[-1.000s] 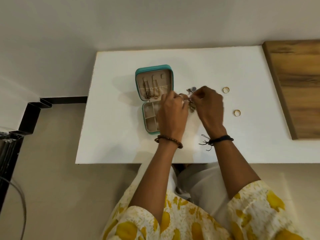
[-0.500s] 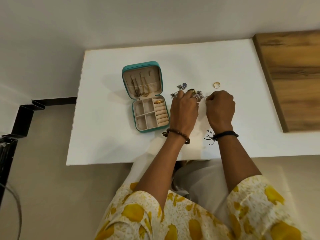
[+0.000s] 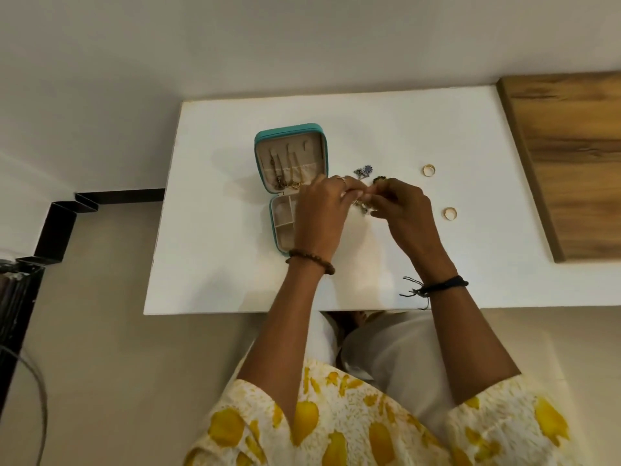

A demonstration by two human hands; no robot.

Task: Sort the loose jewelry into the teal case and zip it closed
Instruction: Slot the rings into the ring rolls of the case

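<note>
The teal case (image 3: 289, 163) is lying open toward the left of the white counter (image 3: 218, 264), its lid standing at the far side with chains hanging in it and its compartment tray at the near side. The left hand (image 3: 321, 213) is now hovering over the tray's right half, hiding the ring rolls that were showing half a second ago, when it was reaching into the loose pile instead. Its fingertips are pinching a small dark piece of jewelry (image 3: 364, 205), too small to identify. The right hand (image 3: 401, 210) is meeting it from the right, fingers curled and pinching the same piece; it was resting near the gold rings a moment back. Both hands having come together above the counter suggests they are separating or undoing a tangled item before it goes into a compartment. Just beyond the fingers, a blue-stoned cluster (image 3: 364, 170) is still lying loose, and farther right two gold rings (image 3: 429, 170) are still waiting, well apart from the case. So sorting is only partly done and zipping is some way off. No brand, label or writing is readable anywhere.
</note>
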